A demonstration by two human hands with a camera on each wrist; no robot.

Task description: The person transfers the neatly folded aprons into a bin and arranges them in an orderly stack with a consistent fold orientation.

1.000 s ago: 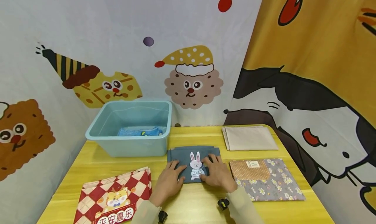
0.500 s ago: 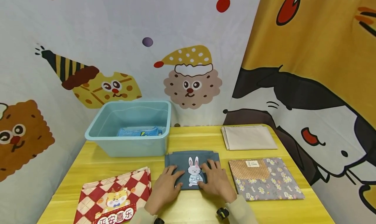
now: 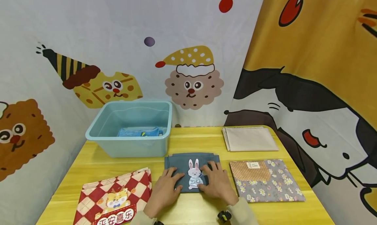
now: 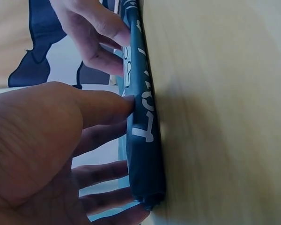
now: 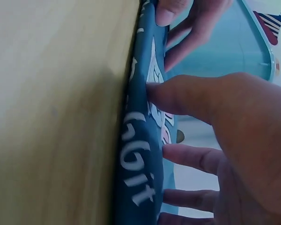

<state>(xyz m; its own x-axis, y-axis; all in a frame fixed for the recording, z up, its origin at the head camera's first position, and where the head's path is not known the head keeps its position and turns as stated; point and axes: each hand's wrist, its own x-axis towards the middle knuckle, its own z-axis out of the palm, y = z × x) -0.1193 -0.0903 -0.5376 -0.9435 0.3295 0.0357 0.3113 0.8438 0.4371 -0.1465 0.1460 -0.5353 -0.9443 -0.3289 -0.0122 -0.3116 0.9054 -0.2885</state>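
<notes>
A folded dark blue-grey cloth [image 3: 179, 160] with a white rabbit print lies flat on the yellow table near me. My left hand [image 3: 165, 188] rests on its left part, fingers spread and fairly straight. On the right part rests my right hand [image 3: 218, 183], its thumb beside the rabbit and its fingers spread. In the left wrist view, the thumb and fingertips touch the top of the folded cloth [image 4: 143, 164], whose rounded near edge bears white lettering. The right wrist view likewise shows fingertips on the cloth [image 5: 138, 178]. Neither hand curls round it.
A light blue bin [image 3: 138, 148] with a blue packet-like item [image 3: 139, 132] inside stands back left. A red checked folded cloth [image 3: 88, 202] lies front left. A beige folded cloth [image 3: 251, 139] and a grey floral one [image 3: 277, 185] lie on the right of the table [image 3: 194, 136].
Both hands have slid the rabbit-print cloth a little toward me and slightly left, mostly in the first half second. The other cloths and the bin stay put.
</notes>
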